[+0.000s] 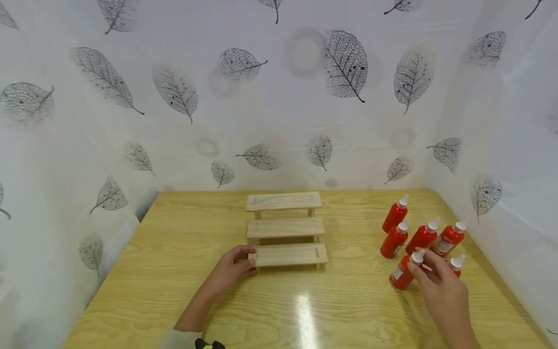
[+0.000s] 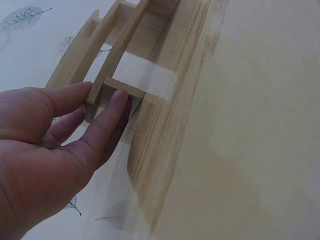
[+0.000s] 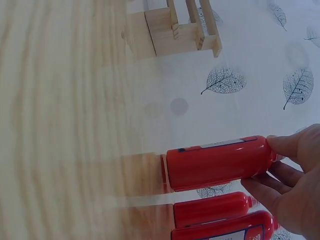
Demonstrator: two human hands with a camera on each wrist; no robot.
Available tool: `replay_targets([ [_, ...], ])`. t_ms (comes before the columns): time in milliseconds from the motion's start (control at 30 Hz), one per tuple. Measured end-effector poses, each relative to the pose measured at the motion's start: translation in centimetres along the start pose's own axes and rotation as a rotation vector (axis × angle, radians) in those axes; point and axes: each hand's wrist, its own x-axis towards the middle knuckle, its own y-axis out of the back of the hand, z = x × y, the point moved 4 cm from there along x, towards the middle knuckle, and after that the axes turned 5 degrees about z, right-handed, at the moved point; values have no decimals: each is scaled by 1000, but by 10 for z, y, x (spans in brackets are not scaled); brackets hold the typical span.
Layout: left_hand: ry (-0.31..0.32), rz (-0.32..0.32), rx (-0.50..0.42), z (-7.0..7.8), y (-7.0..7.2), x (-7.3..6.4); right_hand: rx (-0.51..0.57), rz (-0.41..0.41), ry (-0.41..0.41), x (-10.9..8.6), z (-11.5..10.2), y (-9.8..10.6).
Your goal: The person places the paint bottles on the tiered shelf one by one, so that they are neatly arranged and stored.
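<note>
A three-step pale wooden stand (image 1: 287, 254) is at the middle of the table. My left hand (image 1: 226, 271) grips the left end of its lowest step; the left wrist view shows the thumb on the step's upper side and the fingers against the end leg (image 2: 122, 87). Over on the right, my right hand (image 1: 446, 293) pinches a red squeeze bottle (image 1: 401, 275) near its white pointed cap (image 1: 418, 256). The bottle's red body (image 3: 220, 162) fills the middle of the right wrist view. Whether its base touches the table, I cannot tell.
Several more red bottles (image 1: 394, 241) stand close together beyond and beside the right hand, one partly hidden behind it. The wood-grain table (image 1: 340, 300) is bordered at the back and sides by a white leaf-print curtain (image 1: 279, 111).
</note>
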Motion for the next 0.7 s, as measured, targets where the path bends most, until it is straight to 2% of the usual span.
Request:
replay_targets([
  [133,9,7,-12,0,-1,0,61,-10,48,6,-14,-3],
  [300,10,16,-17,0,-1,0,161,-97,125,14,-45,-13],
  [567,9,19,-41,-2,-1,1,275,-249,221,26,-107,-44],
  [700,17,31,-47,-4,-1,2,371,-306,232,35,-134,-66],
])
